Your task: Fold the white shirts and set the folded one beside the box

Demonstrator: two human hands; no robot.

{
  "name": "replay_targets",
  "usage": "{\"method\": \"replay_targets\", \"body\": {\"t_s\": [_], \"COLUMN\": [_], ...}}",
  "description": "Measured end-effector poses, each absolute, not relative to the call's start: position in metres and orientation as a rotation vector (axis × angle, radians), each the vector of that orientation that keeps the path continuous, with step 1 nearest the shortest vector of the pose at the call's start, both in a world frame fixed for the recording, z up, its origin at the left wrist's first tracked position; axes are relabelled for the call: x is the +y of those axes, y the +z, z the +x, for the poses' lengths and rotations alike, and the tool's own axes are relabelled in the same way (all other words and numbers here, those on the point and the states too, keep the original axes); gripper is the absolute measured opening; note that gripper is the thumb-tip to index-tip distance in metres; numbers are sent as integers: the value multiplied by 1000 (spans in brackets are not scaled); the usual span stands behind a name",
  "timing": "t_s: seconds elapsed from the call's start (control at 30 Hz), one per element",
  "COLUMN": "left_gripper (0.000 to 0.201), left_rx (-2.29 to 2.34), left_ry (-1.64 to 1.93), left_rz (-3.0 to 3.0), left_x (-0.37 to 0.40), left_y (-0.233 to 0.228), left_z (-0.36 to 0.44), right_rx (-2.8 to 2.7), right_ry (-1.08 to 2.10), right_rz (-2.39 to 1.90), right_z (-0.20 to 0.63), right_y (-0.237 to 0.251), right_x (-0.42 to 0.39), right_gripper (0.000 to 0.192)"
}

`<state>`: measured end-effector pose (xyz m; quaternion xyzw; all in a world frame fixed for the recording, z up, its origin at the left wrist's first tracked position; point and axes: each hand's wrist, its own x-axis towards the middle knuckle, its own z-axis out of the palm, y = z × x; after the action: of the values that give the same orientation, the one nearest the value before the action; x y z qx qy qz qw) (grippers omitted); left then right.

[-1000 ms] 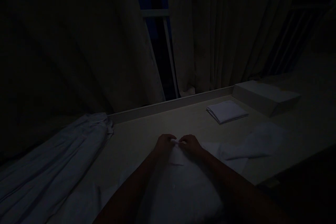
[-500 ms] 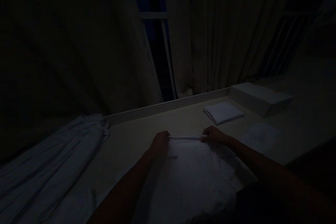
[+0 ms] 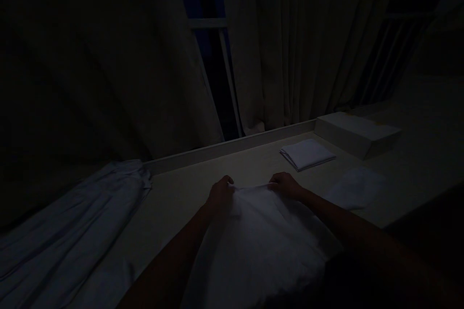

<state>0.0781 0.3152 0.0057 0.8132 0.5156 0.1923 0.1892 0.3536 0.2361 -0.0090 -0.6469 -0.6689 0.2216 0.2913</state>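
On the bench (image 3: 188, 193), the left hand (image 3: 220, 193) and right hand (image 3: 286, 184) each pinch a far corner of the white cloth (image 3: 253, 236), which lies flat before the person. Beyond the cloth sits a folded cloth (image 3: 306, 153), with a flat box (image 3: 357, 133) behind it near the bench's back ledge. Left of the cloth, bare bench separates it from a rumpled sheet (image 3: 72, 222).

Two hands, left hand (image 3: 220, 192) and right hand (image 3: 285, 185); one spread white cloth (image 3: 261, 236); one folded cloth (image 3: 306, 153); one box (image 3: 357, 133); one rumpled sheet (image 3: 72, 222); two curtains.
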Motion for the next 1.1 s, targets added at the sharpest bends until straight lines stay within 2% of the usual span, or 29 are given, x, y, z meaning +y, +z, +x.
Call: {"method": "replay_targets", "body": {"t_s": [0.2, 0.33, 0.4, 0.53, 0.6, 0.73, 0.83, 1.0, 1.1], "left_gripper": [21, 28, 33, 28, 26, 33, 42, 52, 52], "left_rx": [1463, 1482, 1494, 1613, 1702, 1790, 1782, 1830, 1870], "left_ry": [795, 892, 932, 978, 975, 905, 738, 390, 372], "left_rz": [2181, 2096, 2070, 2008, 1970, 1977, 2144, 2526, 2611], "left_x": [314, 318, 322, 324, 316, 279, 252, 234, 235], "left_y": [9, 5, 1, -11, -20, -46, -72, -102, -104], "left_z": [97, 99, 88, 40, 10, -30, -38, -38, -37], "right_rx": [-1746, -1782, -1844, -1949, -1993, -2185, -2338, -2255, -2180], "right_ry": [382, 364, 391, 332, 266, 239, 238, 179, 121], "right_rz": [-1831, -1944, -1996, -2035, -1998, -1791, -1668, -1812, -1866], "right_z": [361, 362, 362, 355, 342, 293, 254, 224, 221], "right_y": [-15, -27, -33, -34, -30, -32, -53, -94, -101], "right_x": [227, 225, 225, 225, 227, 232, 233, 230, 231], "right_gripper": [21, 21, 18, 33, 33, 38, 47, 62, 64]}}
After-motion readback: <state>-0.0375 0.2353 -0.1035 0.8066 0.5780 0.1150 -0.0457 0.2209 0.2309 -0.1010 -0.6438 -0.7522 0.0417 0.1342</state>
